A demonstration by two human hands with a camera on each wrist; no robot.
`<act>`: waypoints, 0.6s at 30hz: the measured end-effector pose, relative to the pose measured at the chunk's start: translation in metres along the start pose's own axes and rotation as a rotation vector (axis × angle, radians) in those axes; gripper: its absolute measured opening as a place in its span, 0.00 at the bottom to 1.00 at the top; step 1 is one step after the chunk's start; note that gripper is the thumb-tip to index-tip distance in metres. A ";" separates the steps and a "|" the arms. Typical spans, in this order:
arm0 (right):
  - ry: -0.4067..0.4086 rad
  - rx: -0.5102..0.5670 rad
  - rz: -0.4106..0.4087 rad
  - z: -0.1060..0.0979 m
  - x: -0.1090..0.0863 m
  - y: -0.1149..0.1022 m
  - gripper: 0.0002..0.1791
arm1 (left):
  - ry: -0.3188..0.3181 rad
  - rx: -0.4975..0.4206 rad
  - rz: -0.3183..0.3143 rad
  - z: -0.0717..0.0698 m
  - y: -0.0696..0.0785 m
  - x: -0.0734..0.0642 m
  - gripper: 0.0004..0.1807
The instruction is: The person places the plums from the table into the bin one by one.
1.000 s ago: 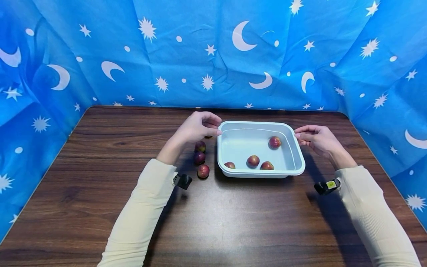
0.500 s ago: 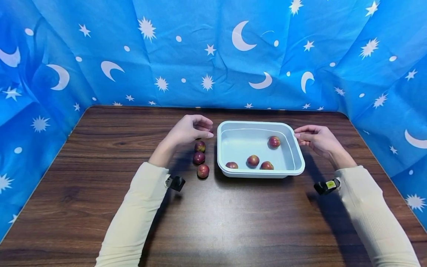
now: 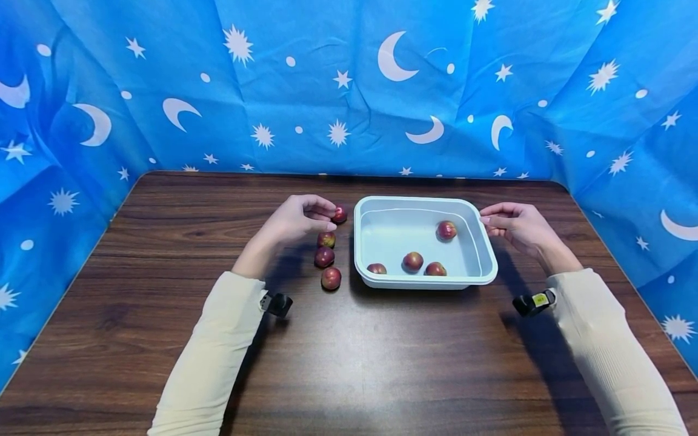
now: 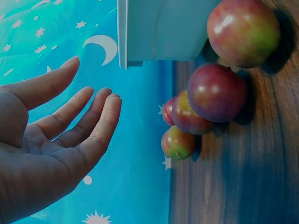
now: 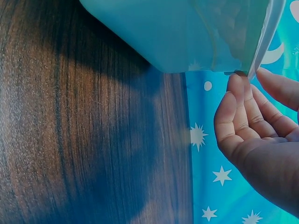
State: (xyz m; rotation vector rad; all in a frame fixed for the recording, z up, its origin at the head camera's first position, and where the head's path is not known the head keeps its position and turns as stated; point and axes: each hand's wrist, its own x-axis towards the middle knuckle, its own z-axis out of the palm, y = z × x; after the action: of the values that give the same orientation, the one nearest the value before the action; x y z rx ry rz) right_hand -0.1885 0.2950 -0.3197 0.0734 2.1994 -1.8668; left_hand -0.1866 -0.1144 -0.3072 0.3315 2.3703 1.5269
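My left hand (image 3: 301,219) hovers over the table with its fingers loosely bent and nothing between them, as the left wrist view also shows. Its fingertips overlap a red plum (image 3: 339,215) in the head view. Below it run more plums in a rough line: a yellow-red plum (image 3: 326,240), a dark plum (image 3: 324,257) and a red plum (image 3: 331,278) nearest the front. A white plastic basin (image 3: 425,283) stands to their right with several plums inside, one a red plum (image 3: 446,230) toward the back. My right hand (image 3: 515,225) pinches the basin's right rim (image 5: 261,44) between thumb and fingers.
The dark wood table (image 3: 349,363) ends at the back against a blue curtain (image 3: 305,91) printed with moons and stars. A black wrist camera (image 3: 277,304) hangs at the left cuff and another black camera (image 3: 533,303) at the right.
My left hand has left the basin's left rim and moved left and slightly down, uncovering the back plum. My right hand stays on the rim, and the basin looks unmoved.
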 end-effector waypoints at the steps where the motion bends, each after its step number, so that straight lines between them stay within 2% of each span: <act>1: -0.008 0.013 0.000 0.000 0.000 0.000 0.08 | 0.000 -0.003 -0.001 0.000 -0.002 0.000 0.21; 7: -0.078 0.112 -0.011 -0.003 -0.001 0.000 0.07 | -0.020 0.017 -0.011 -0.001 -0.010 -0.005 0.20; 11: -0.073 0.109 -0.010 -0.004 0.000 0.000 0.07 | -0.030 -0.002 -0.025 0.000 -0.013 -0.010 0.20; 18: -0.078 0.119 -0.016 -0.004 0.000 0.000 0.07 | -0.050 -0.048 -0.010 0.005 -0.019 -0.018 0.20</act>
State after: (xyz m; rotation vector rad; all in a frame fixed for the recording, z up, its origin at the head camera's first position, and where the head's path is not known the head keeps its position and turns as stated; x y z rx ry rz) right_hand -0.1891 0.2986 -0.3187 0.0047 2.0421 -1.9735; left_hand -0.1683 -0.1242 -0.3241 0.3424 2.2901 1.5504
